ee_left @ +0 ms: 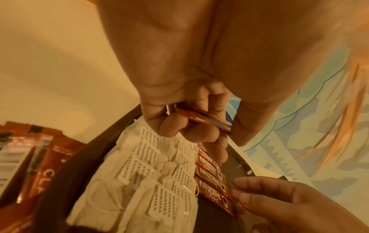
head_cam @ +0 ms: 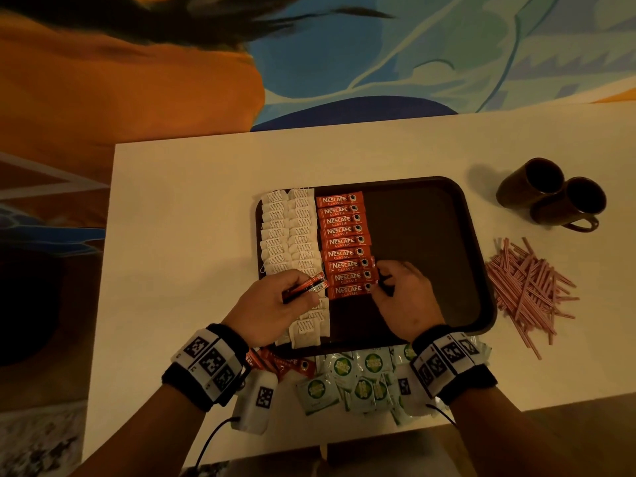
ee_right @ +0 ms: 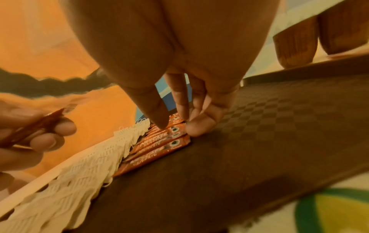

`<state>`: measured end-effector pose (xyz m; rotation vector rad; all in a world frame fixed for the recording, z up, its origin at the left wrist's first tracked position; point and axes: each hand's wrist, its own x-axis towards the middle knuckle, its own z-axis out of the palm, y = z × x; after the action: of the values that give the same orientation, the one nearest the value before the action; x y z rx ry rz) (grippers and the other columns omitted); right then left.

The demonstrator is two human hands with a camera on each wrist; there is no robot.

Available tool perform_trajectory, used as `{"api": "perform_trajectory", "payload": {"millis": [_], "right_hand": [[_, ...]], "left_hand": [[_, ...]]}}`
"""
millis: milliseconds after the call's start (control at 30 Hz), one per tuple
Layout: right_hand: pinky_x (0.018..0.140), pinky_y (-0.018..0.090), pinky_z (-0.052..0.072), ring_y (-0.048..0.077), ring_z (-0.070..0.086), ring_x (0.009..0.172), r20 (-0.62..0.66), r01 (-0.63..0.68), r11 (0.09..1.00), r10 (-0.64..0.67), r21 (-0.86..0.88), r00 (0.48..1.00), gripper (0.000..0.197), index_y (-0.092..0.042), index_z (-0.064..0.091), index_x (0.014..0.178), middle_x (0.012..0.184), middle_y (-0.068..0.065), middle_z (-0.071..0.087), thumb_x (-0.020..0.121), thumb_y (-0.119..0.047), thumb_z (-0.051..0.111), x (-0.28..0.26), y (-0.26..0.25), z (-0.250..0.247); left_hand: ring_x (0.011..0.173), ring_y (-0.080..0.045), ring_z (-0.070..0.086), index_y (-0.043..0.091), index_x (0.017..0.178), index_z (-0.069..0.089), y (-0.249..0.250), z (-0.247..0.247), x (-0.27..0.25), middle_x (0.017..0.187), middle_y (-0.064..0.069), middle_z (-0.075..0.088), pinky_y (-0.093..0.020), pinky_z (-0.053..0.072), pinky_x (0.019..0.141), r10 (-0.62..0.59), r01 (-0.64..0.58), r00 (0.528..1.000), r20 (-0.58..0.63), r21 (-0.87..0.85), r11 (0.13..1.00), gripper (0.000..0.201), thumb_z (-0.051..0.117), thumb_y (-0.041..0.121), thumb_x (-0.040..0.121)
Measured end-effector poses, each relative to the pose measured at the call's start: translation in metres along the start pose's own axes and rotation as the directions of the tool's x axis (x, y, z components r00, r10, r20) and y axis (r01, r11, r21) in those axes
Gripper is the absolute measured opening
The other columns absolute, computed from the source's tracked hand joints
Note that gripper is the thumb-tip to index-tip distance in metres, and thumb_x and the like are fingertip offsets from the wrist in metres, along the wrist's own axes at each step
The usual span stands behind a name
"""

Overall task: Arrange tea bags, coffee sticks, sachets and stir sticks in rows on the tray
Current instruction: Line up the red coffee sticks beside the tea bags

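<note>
A dark brown tray (head_cam: 475, 235) lies on the white table. Two columns of white tea bags (head_cam: 289, 232) fill its left side, and beside them runs a column of red Nescafe coffee sticks (head_cam: 344, 242). My left hand (head_cam: 303, 287) hovers over the near tea bags and grips a few coffee sticks (head_cam: 309, 285); the wrist view shows them (ee_left: 201, 116) in curled fingers. My right hand (head_cam: 382, 280) touches the right ends of the nearest sticks in the column; its thumb (ee_right: 159, 123) rests on top of one and nothing is held.
Green-and-white sachets (head_cam: 361, 376) and loose red coffee sticks (head_cam: 285, 364) lie between the tray and the table's front edge. A pile of pink stir sticks (head_cam: 530, 290) is right of the tray, with two dark mugs (head_cam: 550, 197) behind it. The tray's right half is bare.
</note>
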<state>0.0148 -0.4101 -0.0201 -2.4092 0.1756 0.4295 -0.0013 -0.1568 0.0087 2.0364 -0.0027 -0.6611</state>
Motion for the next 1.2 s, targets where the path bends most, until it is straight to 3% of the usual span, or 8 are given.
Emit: {"api": "perform_trajectory", "payload": {"millis": [400,533,633,733,800,867,1033,1200], "right_hand": [[0.096,0.039,0.056,0.015,0.062,0.108,-0.006,-0.018,1.000,0.018,-0.001,1.000,0.034,-0.023,0.063,0.127,0.125,0.000,0.056,0.094,-0.024,0.070,0.007,-0.010,-0.001],[0.095,0.034,0.056,0.011,0.061,0.106,-0.032,0.024,1.000,-0.024,0.009,0.999,0.036,-0.024,0.063,0.129,0.125,-0.002,0.056,0.094,-0.025,0.071,0.007,-0.016,-0.005],[0.087,0.022,0.053,0.003,0.061,0.103,-0.005,0.069,0.991,-0.069,0.115,0.998,0.037,-0.028,0.063,0.130,0.120,-0.010,0.062,0.094,-0.034,0.071,-0.001,-0.025,-0.009],[0.076,0.028,0.058,0.007,0.070,0.092,0.162,0.015,0.926,-0.082,0.378,0.983,0.034,-0.030,0.068,0.121,0.105,-0.010,0.072,0.090,-0.042,0.074,-0.012,-0.038,-0.008],[0.067,0.030,0.060,0.013,0.073,0.081,0.213,-0.011,0.880,-0.103,0.475,0.972,0.026,-0.026,0.072,0.113,0.096,-0.003,0.075,0.089,-0.029,0.078,-0.016,-0.041,-0.007],[0.067,0.032,0.060,0.016,0.073,0.077,0.212,-0.003,0.874,-0.114,0.486,0.971,0.023,-0.023,0.074,0.108,0.091,0.000,0.075,0.087,-0.016,0.080,-0.016,-0.038,-0.006],[0.068,0.031,0.060,0.020,0.072,0.076,0.171,-0.037,0.841,-0.066,0.539,0.983,0.016,-0.019,0.076,0.099,0.086,0.003,0.075,0.087,-0.009,0.078,-0.018,-0.022,-0.016],[0.070,0.032,0.060,0.024,0.072,0.079,0.182,-0.035,0.842,-0.075,0.538,0.980,0.012,-0.018,0.075,0.094,0.088,0.005,0.075,0.088,-0.007,0.077,-0.025,-0.012,-0.023]], "left_hand": [[0.081,-0.018,0.068,0.030,0.096,0.068,-0.001,-0.001,-0.001,0.087,0.003,0.071,-0.049,0.055,0.082,-0.009,0.009,1.000,0.003,0.003,1.000,0.012,0.066,0.042,0.096],[0.082,-0.020,0.068,0.034,0.100,0.068,0.001,0.001,-0.003,0.090,0.002,0.072,-0.048,0.055,0.082,-0.008,0.008,1.000,0.014,0.000,1.000,0.010,0.063,0.041,0.097],[0.080,-0.017,0.066,0.038,0.110,0.068,0.003,0.005,0.000,0.090,0.005,0.071,-0.041,0.052,0.077,-0.001,0.001,1.000,0.031,-0.015,1.000,0.014,0.059,0.034,0.101],[0.089,-0.005,0.063,0.035,0.114,0.069,0.006,0.009,0.004,0.100,0.012,0.066,-0.032,0.053,0.083,0.045,-0.046,0.999,0.027,0.023,0.999,0.016,0.062,0.031,0.100],[0.096,-0.001,0.064,0.033,0.112,0.071,0.010,0.012,0.005,0.104,0.014,0.069,-0.027,0.053,0.087,0.076,-0.077,0.996,0.043,0.022,0.997,0.016,0.066,0.031,0.098],[0.093,0.002,0.067,0.032,0.112,0.073,0.013,0.013,0.005,0.100,0.017,0.072,-0.018,0.052,0.084,0.077,-0.076,0.996,0.045,-0.018,0.997,0.017,0.069,0.026,0.096],[0.078,-0.009,0.071,0.027,0.101,0.074,0.009,0.011,0.005,0.088,0.010,0.075,-0.028,0.056,0.076,0.017,-0.019,1.000,-0.019,-0.108,0.994,0.010,0.073,0.022,0.093],[0.077,-0.016,0.072,0.029,0.095,0.075,0.011,0.016,0.000,0.087,0.005,0.075,-0.036,0.060,0.074,0.031,-0.037,0.998,-0.046,-0.134,0.990,0.009,0.076,0.022,0.090]]}}
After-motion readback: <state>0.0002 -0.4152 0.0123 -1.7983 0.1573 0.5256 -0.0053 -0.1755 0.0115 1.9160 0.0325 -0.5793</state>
